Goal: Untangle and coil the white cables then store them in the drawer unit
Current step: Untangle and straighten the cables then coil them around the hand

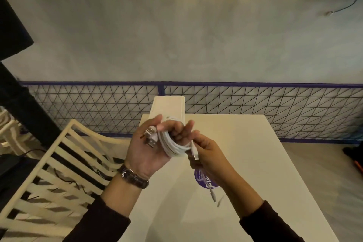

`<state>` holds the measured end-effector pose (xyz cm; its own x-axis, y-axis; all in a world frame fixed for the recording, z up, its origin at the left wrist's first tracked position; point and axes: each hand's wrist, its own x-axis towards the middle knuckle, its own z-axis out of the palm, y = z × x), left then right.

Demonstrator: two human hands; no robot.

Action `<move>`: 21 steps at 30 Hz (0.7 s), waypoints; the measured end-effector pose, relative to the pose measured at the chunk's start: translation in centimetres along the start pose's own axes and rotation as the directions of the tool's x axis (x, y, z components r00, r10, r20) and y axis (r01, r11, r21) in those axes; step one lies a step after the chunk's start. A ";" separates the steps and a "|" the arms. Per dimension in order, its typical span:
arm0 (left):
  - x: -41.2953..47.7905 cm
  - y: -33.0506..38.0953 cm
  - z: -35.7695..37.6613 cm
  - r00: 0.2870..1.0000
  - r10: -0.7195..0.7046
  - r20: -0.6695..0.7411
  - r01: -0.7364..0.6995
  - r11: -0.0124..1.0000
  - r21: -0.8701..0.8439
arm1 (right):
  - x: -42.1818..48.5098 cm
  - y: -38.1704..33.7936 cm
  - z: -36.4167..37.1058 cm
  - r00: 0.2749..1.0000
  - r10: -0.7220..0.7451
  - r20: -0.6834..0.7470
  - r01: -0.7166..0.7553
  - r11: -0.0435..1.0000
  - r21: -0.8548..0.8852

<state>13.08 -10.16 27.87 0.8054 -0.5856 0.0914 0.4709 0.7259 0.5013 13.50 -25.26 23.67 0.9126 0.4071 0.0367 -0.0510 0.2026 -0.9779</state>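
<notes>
- The left hand [145, 149], palm up, is curling its fingers round the coil of white cables [172, 143], holding it above the table [255, 163].
- The right hand [208, 155] is pinching a cable end just beside the coil.
- The drawer unit [169, 106] is standing behind both hands, on the table's far edge.
- A loose cable [212, 192] is lying across the purple sticker [199, 180].

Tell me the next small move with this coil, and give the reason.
Probably wrap the loose end that the right hand pinches around the white coil and tuck it in. The left hand holds the coil wound, and that end hangs free, so securing it likely comes before the drawer unit.
</notes>
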 end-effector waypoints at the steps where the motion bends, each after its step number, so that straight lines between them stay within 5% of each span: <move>1: 0.1 0.4 -0.3 0.999 0.042 -0.031 -0.042 0.999 -0.007 | -0.5 0.1 0.3 0.999 0.036 0.017 -0.036 0.999 0.018; 10: 0.7 0.7 -1.0 0.984 0.156 -0.082 -0.141 0.976 0.166 | -3.3 -1.4 0.5 0.984 0.179 -0.015 -0.172 0.914 -0.369; 14: 0.7 0.2 -0.7 0.988 0.126 -0.086 -0.059 0.834 0.548 | -4.0 -2.3 0.1 0.974 0.222 -0.054 -0.220 0.851 -0.478; 15: 0.6 -0.4 -0.3 0.995 0.088 -0.055 -0.026 0.722 0.691 | -4.0 -2.6 -0.1 0.973 0.219 -0.066 -0.220 0.818 -0.531; 17: 0.5 -1.3 0.7 0.999 0.043 0.014 -0.028 0.336 0.941 | -4.1 -3.5 -0.5 0.975 0.209 -0.071 -0.209 0.774 -0.598; 19: 1.3 -1.9 -1.2 1.000 -0.030 0.005 -0.008 -0.098 0.995 | -4.4 -4.7 -0.9 0.975 0.213 -0.068 -0.204 0.721 -0.662; 21: 1.2 -2.2 -3.5 0.985 -0.075 -0.152 0.122 -0.309 0.943 | -4.7 -5.9 -1.2 0.971 0.230 -0.062 -0.196 0.623 -0.757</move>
<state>14.24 -11.21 23.86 0.8133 -0.5765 -0.0784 -0.3866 -0.6363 0.6675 10.00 -29.41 29.02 0.8999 0.3866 -0.2017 0.0966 -0.6277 -0.7724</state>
